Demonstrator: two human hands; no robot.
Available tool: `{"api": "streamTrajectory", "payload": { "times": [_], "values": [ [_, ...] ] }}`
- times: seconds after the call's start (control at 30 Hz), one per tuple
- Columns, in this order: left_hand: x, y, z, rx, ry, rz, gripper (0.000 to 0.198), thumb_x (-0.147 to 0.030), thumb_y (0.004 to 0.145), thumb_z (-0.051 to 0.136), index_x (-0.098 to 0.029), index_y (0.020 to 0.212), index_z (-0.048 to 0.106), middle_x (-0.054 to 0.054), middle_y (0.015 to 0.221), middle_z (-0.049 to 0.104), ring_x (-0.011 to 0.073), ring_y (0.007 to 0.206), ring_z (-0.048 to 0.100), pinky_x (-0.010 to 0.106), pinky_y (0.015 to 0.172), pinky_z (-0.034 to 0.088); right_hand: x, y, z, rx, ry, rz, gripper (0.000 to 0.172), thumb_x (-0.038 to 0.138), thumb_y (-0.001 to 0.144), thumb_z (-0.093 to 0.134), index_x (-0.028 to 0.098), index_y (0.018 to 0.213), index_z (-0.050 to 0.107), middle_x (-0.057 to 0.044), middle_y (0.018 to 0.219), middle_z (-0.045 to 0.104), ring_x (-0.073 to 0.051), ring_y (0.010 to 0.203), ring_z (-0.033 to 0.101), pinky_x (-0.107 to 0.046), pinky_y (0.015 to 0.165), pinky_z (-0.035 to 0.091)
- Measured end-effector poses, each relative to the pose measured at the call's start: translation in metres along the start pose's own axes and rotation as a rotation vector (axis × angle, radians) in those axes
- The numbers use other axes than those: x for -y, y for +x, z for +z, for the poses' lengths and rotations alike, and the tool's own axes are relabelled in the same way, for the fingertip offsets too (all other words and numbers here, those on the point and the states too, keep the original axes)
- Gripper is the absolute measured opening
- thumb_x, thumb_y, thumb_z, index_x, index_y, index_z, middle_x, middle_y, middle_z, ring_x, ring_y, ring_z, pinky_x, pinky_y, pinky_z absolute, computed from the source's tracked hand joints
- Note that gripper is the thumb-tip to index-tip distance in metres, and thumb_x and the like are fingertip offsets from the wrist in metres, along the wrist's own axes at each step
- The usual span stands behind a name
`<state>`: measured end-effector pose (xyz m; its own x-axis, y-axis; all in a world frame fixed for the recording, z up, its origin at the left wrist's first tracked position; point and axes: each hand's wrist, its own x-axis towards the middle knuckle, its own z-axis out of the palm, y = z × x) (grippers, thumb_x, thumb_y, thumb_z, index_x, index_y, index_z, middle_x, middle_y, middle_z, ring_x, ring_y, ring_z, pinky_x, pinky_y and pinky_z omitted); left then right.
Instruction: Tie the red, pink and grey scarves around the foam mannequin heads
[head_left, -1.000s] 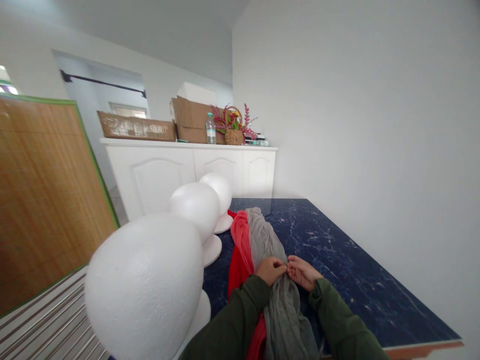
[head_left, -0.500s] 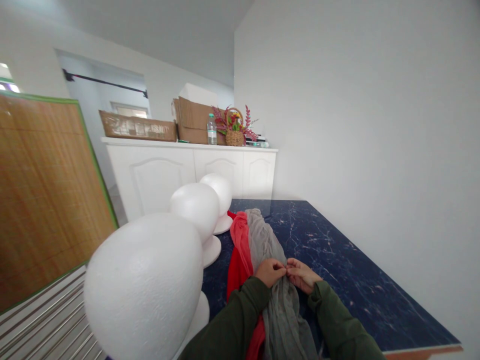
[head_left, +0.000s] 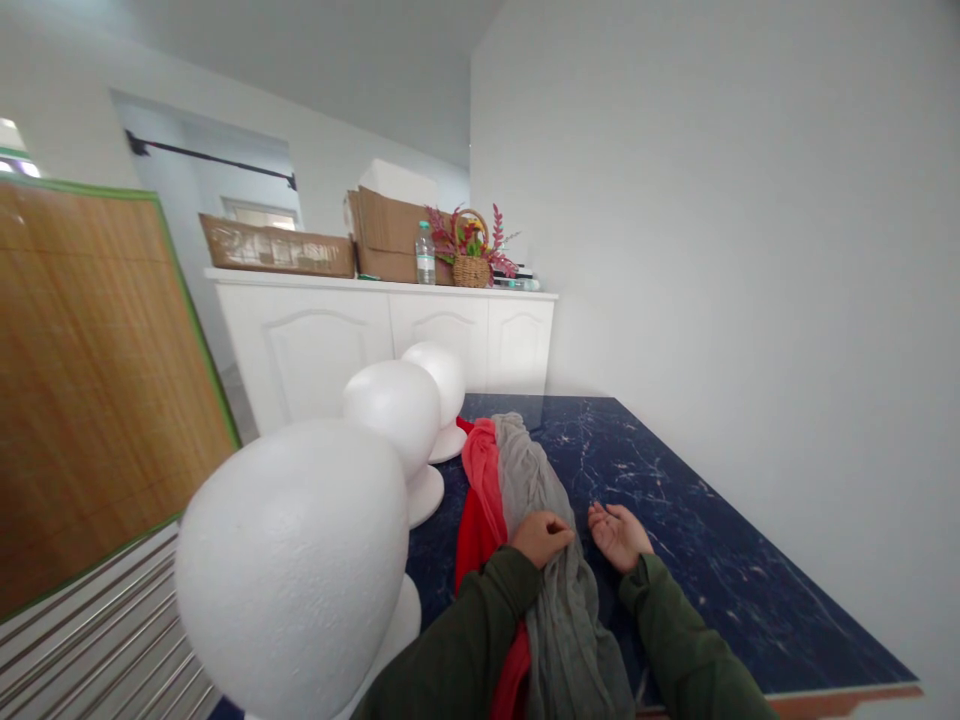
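A long grey scarf [head_left: 531, 470] lies gathered lengthwise on the dark blue marbled table [head_left: 675, 520]. Along its left side run a coral-pink scarf [head_left: 484, 462] and a brighter red scarf [head_left: 472, 540], partly covered by my left forearm. My left hand [head_left: 541, 540] rests over the middle of the grey scarf, its thumb and fingers pinched on the cloth. Just to the right of the scarf, my right hand [head_left: 619, 536] is turned palm up with loosely curled fingers apart, and no object shows in it.
Three white foam heads stand in a row on the left: a near one [head_left: 292, 560], a middle one [head_left: 394, 410] and a far one [head_left: 436, 380]. A metal rack [head_left: 97, 630] is at lower left. White cabinets [head_left: 315, 350] carry boxes, a bottle [head_left: 425, 255] and a flower basket [head_left: 471, 270].
My right hand has let go of the grey scarf, moved off to the right and turned palm up. My left hand stays in place on the cloth.
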<state>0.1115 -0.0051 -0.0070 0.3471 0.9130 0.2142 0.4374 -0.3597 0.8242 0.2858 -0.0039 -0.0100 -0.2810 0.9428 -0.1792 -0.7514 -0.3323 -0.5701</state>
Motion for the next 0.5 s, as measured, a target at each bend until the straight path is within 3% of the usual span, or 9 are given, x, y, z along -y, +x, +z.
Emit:
{"api": "streamTrajectory", "payload": {
  "times": [0.17, 0.5],
  "values": [
    [0.0014, 0.0006, -0.0005, 0.007, -0.002, 0.0, 0.023, -0.03, 0.067, 0.053, -0.012, 0.076, 0.064, 0.004, 0.077, 0.066, 0.0146, 0.071, 0.058, 0.024, 0.068, 0.044, 0.0047, -0.004, 0.0054, -0.083, 0.163, 0.011, 0.011, 0.018, 0.075, 0.043, 0.016, 0.064, 0.046, -0.004, 0.064, 0.055, -0.007, 0.05, 0.05, -0.015, 0.042, 0.045],
    [0.0005, 0.0003, -0.0016, 0.01, -0.005, 0.018, 0.023, -0.03, 0.067, 0.052, -0.012, 0.075, 0.064, 0.004, 0.075, 0.065, 0.0153, 0.071, 0.058, 0.025, 0.068, 0.044, 0.0017, -0.0023, 0.0036, -0.071, 0.108, 0.011, 0.017, 0.02, 0.074, 0.044, 0.017, 0.057, 0.042, -0.001, 0.058, 0.05, -0.006, 0.047, 0.046, -0.011, 0.036, 0.041]
  ]
}}
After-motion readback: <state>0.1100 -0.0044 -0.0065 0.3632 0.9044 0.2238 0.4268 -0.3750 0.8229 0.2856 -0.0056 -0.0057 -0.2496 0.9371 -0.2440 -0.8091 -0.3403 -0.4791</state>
